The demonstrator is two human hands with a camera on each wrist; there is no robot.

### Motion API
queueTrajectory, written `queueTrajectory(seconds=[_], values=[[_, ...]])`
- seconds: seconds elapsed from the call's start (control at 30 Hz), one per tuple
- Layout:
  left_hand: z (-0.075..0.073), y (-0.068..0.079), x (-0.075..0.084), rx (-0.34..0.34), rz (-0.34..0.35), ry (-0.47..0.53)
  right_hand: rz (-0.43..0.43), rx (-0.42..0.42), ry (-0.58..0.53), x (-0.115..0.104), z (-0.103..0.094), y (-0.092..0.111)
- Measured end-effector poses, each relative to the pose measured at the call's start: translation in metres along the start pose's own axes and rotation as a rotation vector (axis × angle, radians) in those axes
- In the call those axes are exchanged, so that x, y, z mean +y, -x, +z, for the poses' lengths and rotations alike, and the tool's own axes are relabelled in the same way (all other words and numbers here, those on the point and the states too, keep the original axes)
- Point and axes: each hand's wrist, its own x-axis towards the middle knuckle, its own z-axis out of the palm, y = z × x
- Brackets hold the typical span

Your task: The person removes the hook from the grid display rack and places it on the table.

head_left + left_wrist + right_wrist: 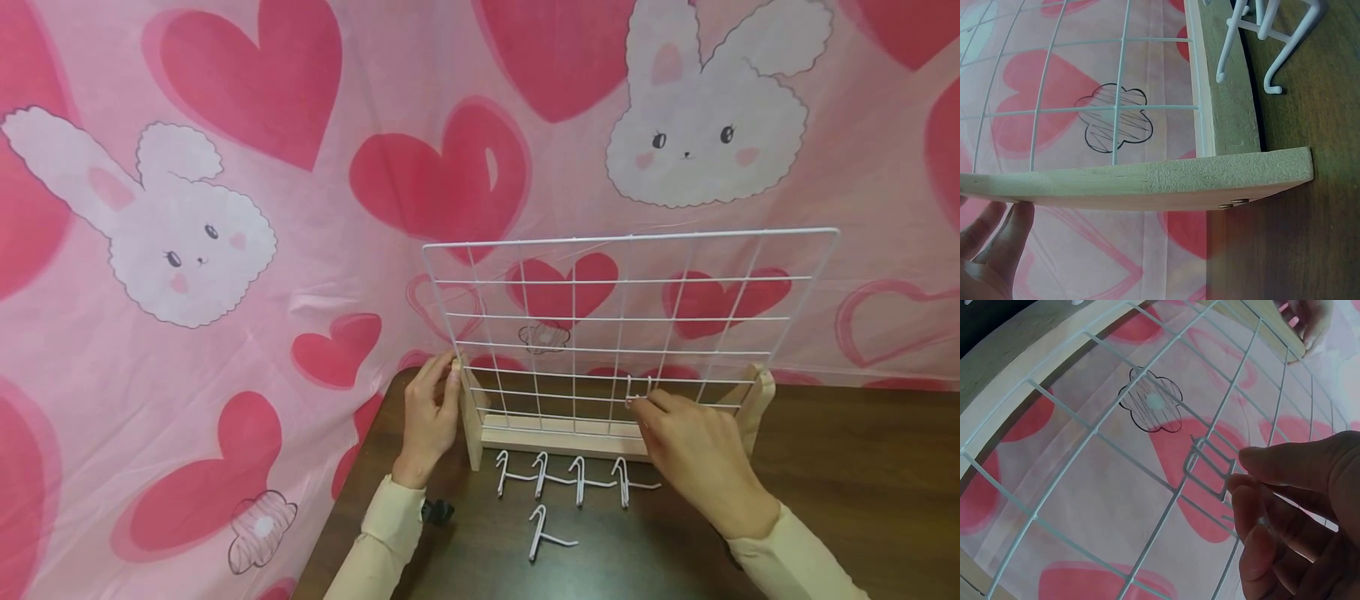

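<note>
A white wire grid panel (573,320) stands in a pale wooden base (562,437) with wooden side posts. My right hand (693,450) pinches a white wire hook (1210,465) between thumb and fingers, against the lower right part of the grid. The hook's squared end overlaps a grid wire; my fingers hide its rest. At the left side post (1135,181), my left hand (431,417) touches the outer face with its fingertips. Several white double-wire hooks lie on the table before the base, among them a front hook (540,533) apart from the row.
The dark brown wooden table (847,483) extends right of the stand, and its left edge runs close by my left forearm. Behind hangs a pink cloth (570,183) with hearts and rabbits, near the grid's back. Screw heads (1234,204) show on the left post.
</note>
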Motion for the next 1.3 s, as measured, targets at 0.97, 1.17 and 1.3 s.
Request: queueTrajectory(seconds=[0.97,1.17,1.3], values=[[-0.0005,0.0012,0.0017,-0.008,-0.014,0.017,-0.052,0.081,-0.032,0.0030,-0.0065,-0.0020],[-0.0006,0.0011,0.0019,-0.006,-0.007,0.012,-0.069,0.104,-0.013,0.0040,-0.0060,-0.0022],[-0.0008,0.0010,0.0027,-0.009,-0.012,0.018,-0.070,0.110,-0.007,0.0049,-0.0050,-0.0019]])
